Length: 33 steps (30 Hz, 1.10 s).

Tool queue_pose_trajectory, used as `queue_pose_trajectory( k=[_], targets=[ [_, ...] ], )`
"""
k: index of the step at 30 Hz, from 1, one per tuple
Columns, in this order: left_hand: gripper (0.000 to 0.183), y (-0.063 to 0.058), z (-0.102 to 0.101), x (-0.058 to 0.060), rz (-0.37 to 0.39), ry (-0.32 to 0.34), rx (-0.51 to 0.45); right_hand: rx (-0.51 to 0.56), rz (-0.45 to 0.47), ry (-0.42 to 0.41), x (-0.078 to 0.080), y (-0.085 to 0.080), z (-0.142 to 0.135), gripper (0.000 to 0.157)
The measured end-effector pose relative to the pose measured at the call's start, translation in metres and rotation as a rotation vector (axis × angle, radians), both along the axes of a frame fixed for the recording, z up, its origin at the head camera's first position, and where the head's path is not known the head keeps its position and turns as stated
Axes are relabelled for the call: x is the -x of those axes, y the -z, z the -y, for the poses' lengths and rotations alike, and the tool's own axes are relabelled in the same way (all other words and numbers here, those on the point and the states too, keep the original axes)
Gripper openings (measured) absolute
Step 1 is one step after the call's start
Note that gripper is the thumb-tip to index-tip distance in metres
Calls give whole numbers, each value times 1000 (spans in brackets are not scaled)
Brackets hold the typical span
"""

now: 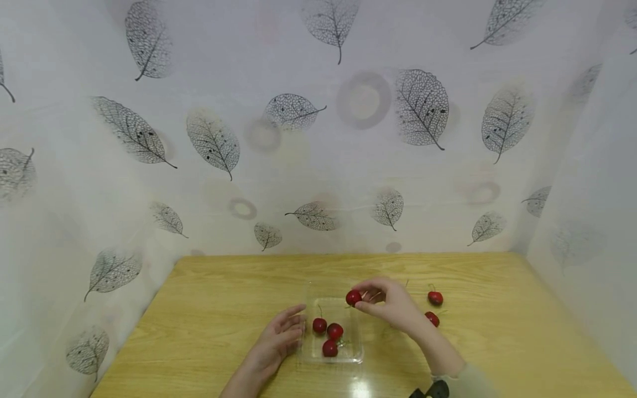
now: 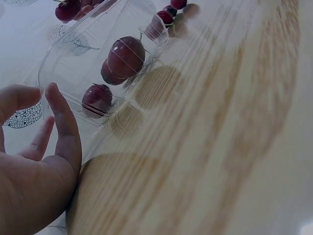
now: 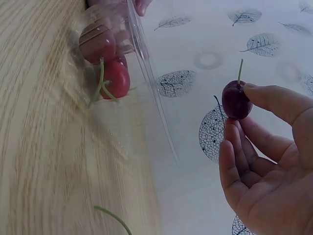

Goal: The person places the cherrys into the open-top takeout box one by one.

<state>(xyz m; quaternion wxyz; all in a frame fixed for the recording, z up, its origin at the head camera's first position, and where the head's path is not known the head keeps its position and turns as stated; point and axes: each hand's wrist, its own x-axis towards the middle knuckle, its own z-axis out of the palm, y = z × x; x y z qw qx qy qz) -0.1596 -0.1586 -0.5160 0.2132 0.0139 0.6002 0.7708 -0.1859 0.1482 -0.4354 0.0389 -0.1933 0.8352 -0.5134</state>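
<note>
A clear plastic box [image 1: 359, 354] stands on the table with several dark red cherries inside, one of them a cherry [image 1: 335, 331] near its middle. My left hand [image 1: 276, 340] is at the box's left side, fingers loosely extended; in the left wrist view the fingertips [image 2: 52, 90] meet the box wall. Over the box's right far part, my right hand [image 1: 390, 303] pinches a cherry [image 3: 236, 100] between thumb and fingers. That cherry's green stem points up in the right wrist view.
To the right of the box, a cherry [image 1: 435, 298] and another cherry [image 1: 432, 319] lie on the wooden table [image 1: 214, 298], the nearer one partly behind the right forearm. A leaf-patterned covering [image 1: 318, 166] hangs behind the table.
</note>
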Motion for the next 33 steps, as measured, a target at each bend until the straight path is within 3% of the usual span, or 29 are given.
queue_pose_trajectory(
  k=[16,33],
  targets=[
    [66,-1,-2,-1,19,-7,-1,11,7,-82,4,20,20,31],
    [69,-1,-1,-1,24,-13,15,22,-20,-91,2,33,34,29]
  ],
)
